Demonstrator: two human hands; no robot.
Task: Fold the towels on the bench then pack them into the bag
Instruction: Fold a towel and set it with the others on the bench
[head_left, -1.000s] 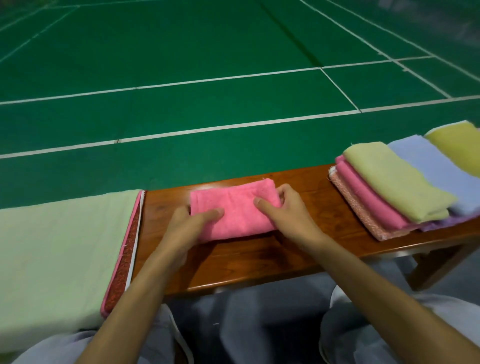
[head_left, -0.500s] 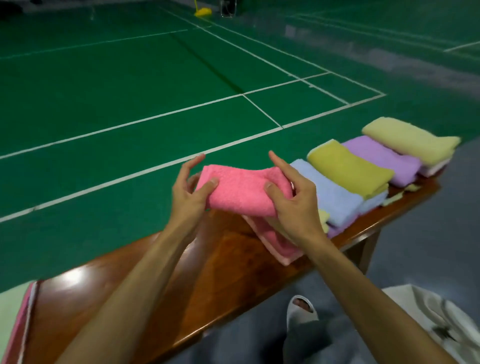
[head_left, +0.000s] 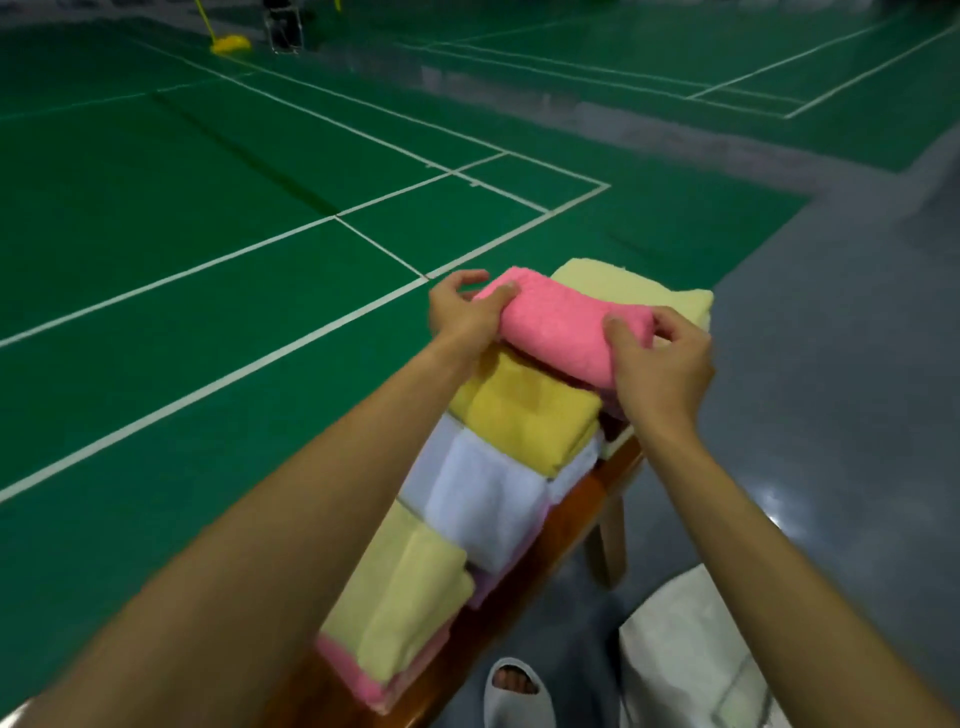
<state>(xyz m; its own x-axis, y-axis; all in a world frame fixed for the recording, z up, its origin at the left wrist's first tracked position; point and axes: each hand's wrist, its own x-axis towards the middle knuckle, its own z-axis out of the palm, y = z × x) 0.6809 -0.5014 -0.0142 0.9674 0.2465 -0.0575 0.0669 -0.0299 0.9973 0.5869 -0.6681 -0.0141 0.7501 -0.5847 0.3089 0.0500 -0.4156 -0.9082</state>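
Left grip (head_left: 462, 317) curls its fingers over the far end of a folded pink terry towel (head_left: 561, 332), thumb on top; right grip (head_left: 660, 364) pinches the near end between thumb and bent fingers. Held by both, the pink towel sits low over a row of folded towels on a glossy brown wooden surface (head_left: 571, 514), above a mustard-yellow folded towel (head_left: 519, 415) and just in front of a pale yellow folded towel (head_left: 623, 283) at the far end; whether it rests on them cannot be told. Nearer the camera lie a white folded towel (head_left: 483, 499) and another pale yellow one. At lower right a white bag (head_left: 685, 649) stands on the grey floor beside the surface, near a foot in a white slipper (head_left: 514, 686). Likely risks: the soft fold could spring open if either grip lets go early, and the row crowds the surface's edge, so a careless landing might nudge a neighbour off onto the floor
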